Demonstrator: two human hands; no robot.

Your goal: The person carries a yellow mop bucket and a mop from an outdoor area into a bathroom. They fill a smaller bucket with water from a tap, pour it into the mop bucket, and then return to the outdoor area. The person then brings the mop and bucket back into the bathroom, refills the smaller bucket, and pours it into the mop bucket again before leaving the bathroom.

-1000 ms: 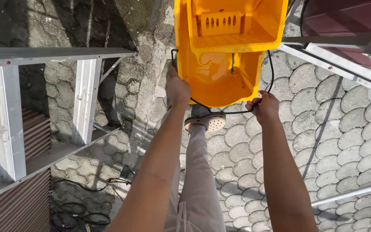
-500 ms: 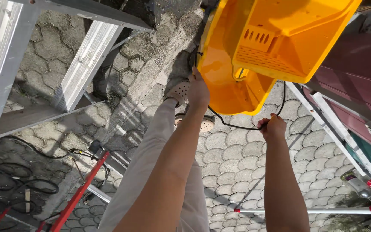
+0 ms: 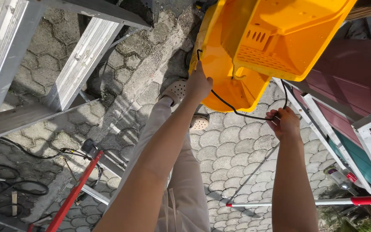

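Left hand point(image 3: 199, 83) pressed flat against the side of the yellow mop bucket point(image 3: 237, 51), fingers spread on its wall. Right hand point(image 3: 283, 122) closed around the thin black wire handle point(image 3: 241, 112) looping under the bucket. Bucket's up in the air, tilted, above the paved ground point(image 3: 237, 146), beside the metal ladder point(image 3: 78, 64).

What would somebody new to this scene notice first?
First, the big yellow mop bucket with its wringer, tilted at the top centre. The left hand presses against its side, and the right hand has a grip on its thin black wire handle. Below lies grey cobbled paving, with a metal ladder at the upper left.
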